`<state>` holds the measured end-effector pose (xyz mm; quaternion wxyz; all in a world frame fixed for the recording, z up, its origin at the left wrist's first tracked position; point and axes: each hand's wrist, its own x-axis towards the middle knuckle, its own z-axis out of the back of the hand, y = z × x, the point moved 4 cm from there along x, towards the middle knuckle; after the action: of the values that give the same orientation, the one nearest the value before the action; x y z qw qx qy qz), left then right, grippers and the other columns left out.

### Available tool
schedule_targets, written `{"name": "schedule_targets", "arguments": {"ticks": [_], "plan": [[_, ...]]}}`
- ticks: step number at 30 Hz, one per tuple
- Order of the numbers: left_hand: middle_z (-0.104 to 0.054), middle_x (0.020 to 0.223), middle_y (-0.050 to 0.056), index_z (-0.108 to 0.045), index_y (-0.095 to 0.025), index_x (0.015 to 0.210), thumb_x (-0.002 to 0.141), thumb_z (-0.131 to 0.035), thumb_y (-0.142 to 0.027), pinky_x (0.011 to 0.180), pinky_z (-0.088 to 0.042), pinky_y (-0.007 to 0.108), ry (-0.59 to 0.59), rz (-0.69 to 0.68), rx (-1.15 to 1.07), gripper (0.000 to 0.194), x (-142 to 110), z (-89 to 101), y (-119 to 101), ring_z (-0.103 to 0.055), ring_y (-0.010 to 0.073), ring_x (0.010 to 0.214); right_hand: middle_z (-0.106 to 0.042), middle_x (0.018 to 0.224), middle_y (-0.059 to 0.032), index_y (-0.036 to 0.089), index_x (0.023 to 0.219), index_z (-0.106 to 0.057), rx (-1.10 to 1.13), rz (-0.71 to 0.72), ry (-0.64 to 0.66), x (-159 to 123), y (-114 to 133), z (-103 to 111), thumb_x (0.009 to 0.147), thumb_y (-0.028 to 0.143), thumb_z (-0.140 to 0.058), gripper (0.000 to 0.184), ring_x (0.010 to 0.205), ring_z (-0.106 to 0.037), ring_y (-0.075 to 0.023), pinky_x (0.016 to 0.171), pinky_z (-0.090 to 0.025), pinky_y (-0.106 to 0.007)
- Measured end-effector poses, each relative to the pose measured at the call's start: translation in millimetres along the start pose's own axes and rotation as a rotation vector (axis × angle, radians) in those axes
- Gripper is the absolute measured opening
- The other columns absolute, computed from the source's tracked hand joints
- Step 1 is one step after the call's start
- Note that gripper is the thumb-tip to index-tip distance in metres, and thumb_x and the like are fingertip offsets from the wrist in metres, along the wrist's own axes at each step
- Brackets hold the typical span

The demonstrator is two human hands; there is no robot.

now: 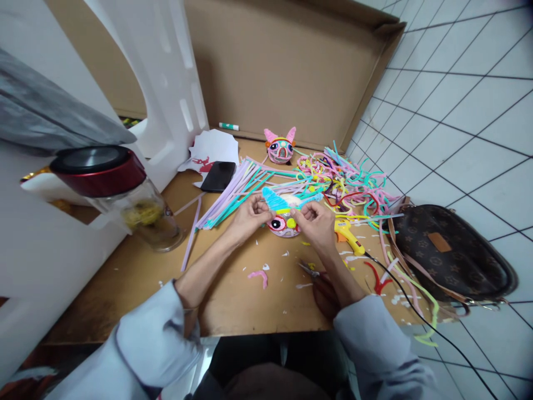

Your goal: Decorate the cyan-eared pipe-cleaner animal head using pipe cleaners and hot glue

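My left hand (250, 216) and my right hand (317, 221) both pinch a small pipe-cleaner craft head (283, 214) over the cardboard work surface (233, 294). The piece has a blue wrapped top, a yellow band, and pink eyes facing me. A finished pink craft head (280, 145) with two ears stands farther back. A bundle of straight pipe cleaners (233, 191) lies to the left of my hands, and a tangled heap of coloured ones (341, 180) lies to the right.
A yellow glue gun (347, 233) lies right of my right hand, its black cord trailing off the edge. Scissors (318, 278) sit under my right forearm. A black phone (219, 176), red-lidded glass jar (125, 194), brown handbag (449, 250), white foam block (166, 83) and green marker (229, 126) surround the area.
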<state>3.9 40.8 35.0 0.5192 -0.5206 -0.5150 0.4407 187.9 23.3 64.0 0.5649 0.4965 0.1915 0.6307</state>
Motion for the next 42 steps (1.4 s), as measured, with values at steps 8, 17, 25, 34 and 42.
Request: {"name": "schedule_targets", "arguments": {"ticks": [8, 17, 25, 34, 42], "plan": [[-0.049, 0.061, -0.005, -0.053, -0.019, 0.063, 0.057, -0.067, -0.03, 0.062, -0.036, 0.026, 0.006, -0.021, 0.059, 0.019, -0.4, 2.3, 1.3, -0.045, 0.0104, 0.061, -0.045, 0.055, 0.0034, 0.023, 0.058, -0.047, 0.076, 0.08, 0.031, -4.6, -0.9, 7.8, 0.091, 0.048, -0.047, 0.042, 0.057, -0.044, -0.0125, 0.059, -0.035, -0.028], [-0.071, 0.088, 0.003, -0.068, -0.017, 0.085, 0.056, -0.072, -0.03, 0.074, -0.047, 0.03, -0.021, 0.014, 0.008, 0.032, -2.0, 1.4, 1.6, -0.059, 0.0187, 0.081, -0.048, 0.051, 0.0054, 0.022, 0.063, -0.056, 0.261, -0.105, 0.089, -5.0, -9.8, 1.0, 0.073, 0.049, -0.066, 0.031, 0.049, -0.041, -0.01, 0.05, -0.034, -0.025], [-0.069, 0.08, 0.0, -0.065, -0.019, 0.081, 0.057, -0.071, -0.026, 0.086, -0.051, 0.035, 0.009, -0.009, -0.033, 0.027, -3.8, -2.2, -1.8, -0.066, 0.0235, 0.091, -0.05, 0.052, 0.0055, 0.022, 0.061, -0.056, 0.254, -0.129, 0.079, -4.7, -8.9, -1.8, 0.061, 0.046, -0.072, 0.029, 0.05, -0.042, -0.0094, 0.05, -0.035, -0.025], [-0.074, 0.094, 0.003, -0.065, -0.019, 0.085, 0.056, -0.071, -0.025, 0.085, -0.051, 0.036, 0.027, -0.015, -0.018, 0.03, -4.7, -2.6, -1.3, -0.066, 0.024, 0.094, -0.048, 0.051, 0.0059, 0.023, 0.061, -0.055, 0.227, -0.141, 0.075, -6.1, -8.1, -0.5, 0.064, 0.045, -0.071, 0.028, 0.049, -0.042, -0.0095, 0.049, -0.035, -0.025], [-0.071, 0.091, 0.004, -0.063, -0.019, 0.081, 0.058, -0.075, -0.027, 0.089, -0.05, 0.038, 0.032, -0.035, 0.014, 0.028, -1.3, 0.5, 4.8, -0.064, 0.0245, 0.093, -0.049, 0.05, 0.0056, 0.023, 0.059, -0.053, 0.226, -0.153, 0.038, -8.0, -9.8, -0.8, 0.063, 0.045, -0.07, 0.028, 0.049, -0.042, -0.0099, 0.049, -0.035, -0.025]]}}
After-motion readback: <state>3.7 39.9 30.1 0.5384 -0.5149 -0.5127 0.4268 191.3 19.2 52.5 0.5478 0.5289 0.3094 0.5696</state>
